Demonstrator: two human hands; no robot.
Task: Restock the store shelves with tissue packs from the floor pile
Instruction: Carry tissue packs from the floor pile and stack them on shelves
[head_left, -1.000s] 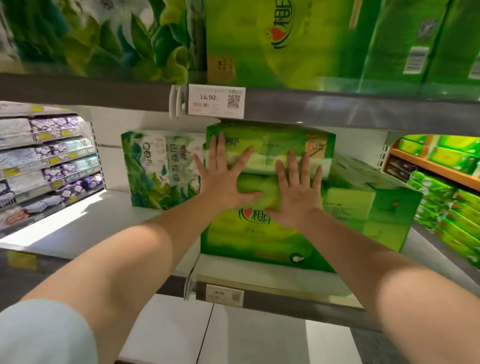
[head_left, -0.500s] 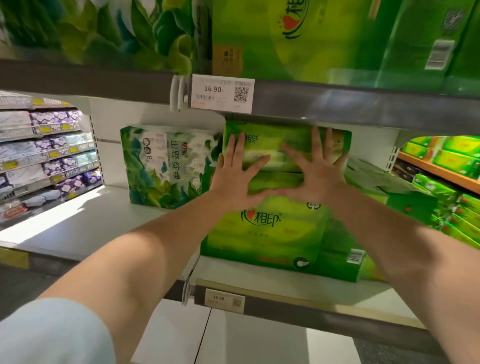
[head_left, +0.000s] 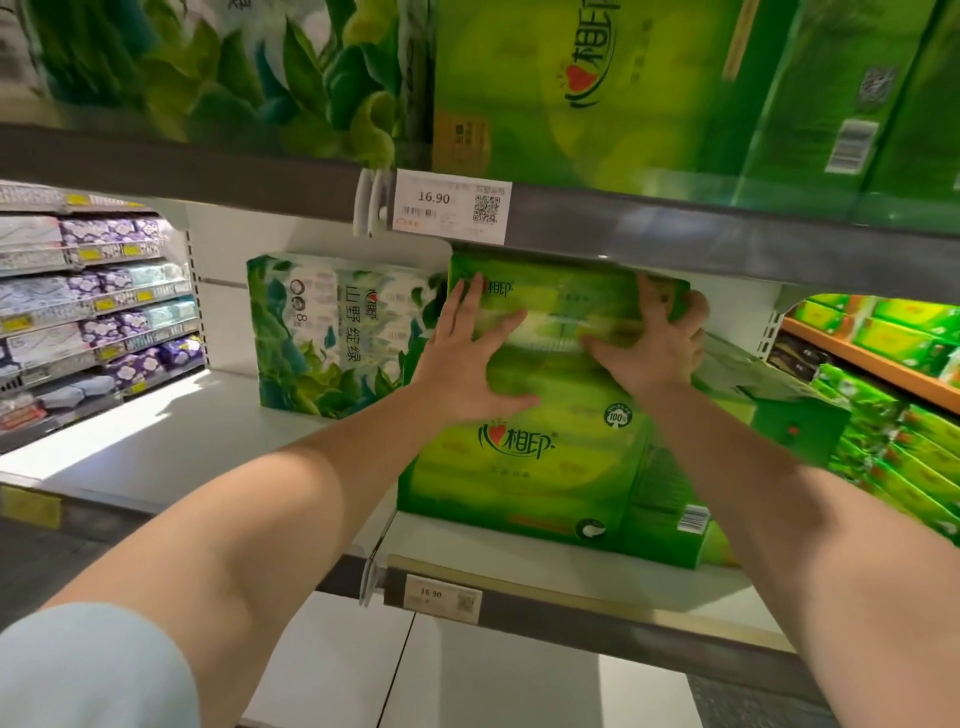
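Tissue pack (head_left: 524, 457), bright green, stands on the white shelf (head_left: 156, 441), top nearly touching the rail above. Left hand (head_left: 467, 358) flat, fingers spread on its front. Right hand (head_left: 649, 348) curls over the upper right corner. Step looks like seating/squaring; next probably push it far, flush right of the leaf-print pack (head_left: 332, 332). Store aisle, stocked shelves both sides.
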